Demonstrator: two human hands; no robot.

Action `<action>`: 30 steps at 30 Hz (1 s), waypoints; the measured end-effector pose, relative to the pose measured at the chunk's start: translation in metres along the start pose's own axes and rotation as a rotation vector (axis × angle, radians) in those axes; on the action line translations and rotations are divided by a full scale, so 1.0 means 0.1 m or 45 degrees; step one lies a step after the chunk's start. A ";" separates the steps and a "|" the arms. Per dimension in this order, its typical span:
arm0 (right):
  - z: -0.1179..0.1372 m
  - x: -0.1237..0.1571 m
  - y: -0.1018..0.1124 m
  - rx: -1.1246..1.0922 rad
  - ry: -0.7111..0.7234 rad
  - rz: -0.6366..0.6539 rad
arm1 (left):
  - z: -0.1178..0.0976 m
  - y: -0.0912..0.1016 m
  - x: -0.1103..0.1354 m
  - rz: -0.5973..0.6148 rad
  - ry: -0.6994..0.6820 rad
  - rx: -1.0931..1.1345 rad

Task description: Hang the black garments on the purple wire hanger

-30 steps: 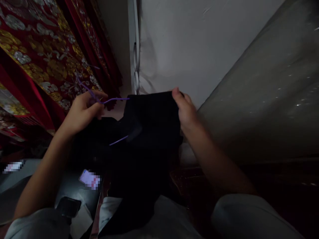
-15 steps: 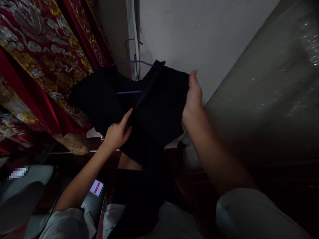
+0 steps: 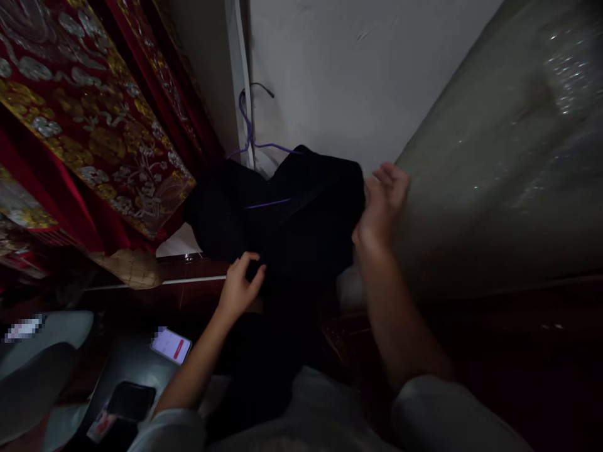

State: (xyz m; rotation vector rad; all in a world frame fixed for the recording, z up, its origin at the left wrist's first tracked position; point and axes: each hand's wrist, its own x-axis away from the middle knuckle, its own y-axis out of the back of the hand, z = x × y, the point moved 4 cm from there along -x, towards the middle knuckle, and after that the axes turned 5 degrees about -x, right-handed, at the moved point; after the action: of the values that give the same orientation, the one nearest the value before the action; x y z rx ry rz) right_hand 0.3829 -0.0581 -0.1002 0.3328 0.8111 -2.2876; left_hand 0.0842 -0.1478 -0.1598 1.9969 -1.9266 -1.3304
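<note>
A black garment [image 3: 301, 213] hangs on a purple wire hanger [image 3: 247, 135] hooked by a white pipe against the wall. My left hand [image 3: 241, 287] pinches the garment's lower edge, fingers closed on the cloth. My right hand [image 3: 382, 204] is at the garment's right shoulder, fingers loosely spread and slightly blurred, touching or just off the fabric.
A red and gold embroidered cloth [image 3: 85, 119] hangs at the left. A grey sparkly covered surface [image 3: 499, 169] fills the right. A lit phone [image 3: 171, 344] and a dark phone [image 3: 130, 402] lie at the lower left. Dark wooden furniture [image 3: 188, 276] runs below the garment.
The garment, held in both hands with the hanger a second ago, now hangs by the wall. My left hand has dropped to its lower edge and my right hand's grip has loosened.
</note>
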 end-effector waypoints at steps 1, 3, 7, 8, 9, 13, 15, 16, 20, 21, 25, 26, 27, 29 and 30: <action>0.02 0.14 0.05 -0.026 0.048 -0.097 | 0.02 -0.08 0.05 -0.058 0.057 0.089; 0.05 0.51 0.10 -0.119 -0.059 -0.093 | 0.04 -0.23 0.13 -0.174 0.188 0.309; 0.02 1.35 -0.08 0.078 -0.582 0.777 | -0.02 -0.48 0.20 -0.208 0.366 0.827; -0.01 1.49 -0.10 0.166 -0.651 0.967 | -0.04 -0.51 0.22 -0.208 0.397 0.895; -0.02 1.58 -0.10 0.240 -0.678 1.103 | -0.04 -0.52 0.23 -0.215 0.428 0.929; -0.02 1.56 -0.11 0.369 -0.607 1.307 | -0.01 -0.43 0.26 -0.282 0.536 0.796; 0.02 1.52 -0.11 0.384 -0.577 1.305 | -0.01 -0.37 0.26 -0.312 0.543 0.678; 0.04 1.52 -0.10 0.377 -0.575 1.290 | -0.01 -0.35 0.25 -0.311 0.538 0.643; 0.01 1.64 -0.08 0.317 -0.711 1.226 | 0.02 -0.32 0.22 -0.235 0.520 0.607; -0.01 1.68 -0.07 0.310 -0.765 1.222 | 0.05 -0.31 0.23 -0.252 0.524 0.582; -0.11 1.77 -0.07 0.267 -0.940 1.196 | 0.09 -0.17 0.33 -0.590 0.452 0.311; -0.12 1.77 -0.08 0.241 -0.970 1.187 | 0.07 -0.14 0.36 -0.700 0.400 0.226; -0.12 1.77 -0.09 0.209 -0.995 1.180 | 0.03 -0.12 0.40 -0.755 0.346 0.161; -0.09 1.78 -0.11 0.140 -1.008 1.184 | -0.04 -0.15 0.41 -0.627 0.291 0.140; -0.07 1.78 -0.12 0.120 -1.004 1.197 | -0.07 -0.19 0.40 -0.483 0.294 0.181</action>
State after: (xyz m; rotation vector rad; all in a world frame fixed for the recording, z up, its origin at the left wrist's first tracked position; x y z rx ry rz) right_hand 0.2434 -0.1390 -0.1774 -0.1477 0.0736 -1.3623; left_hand 0.0968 -0.1807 -0.1871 2.5538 -1.6385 -0.9839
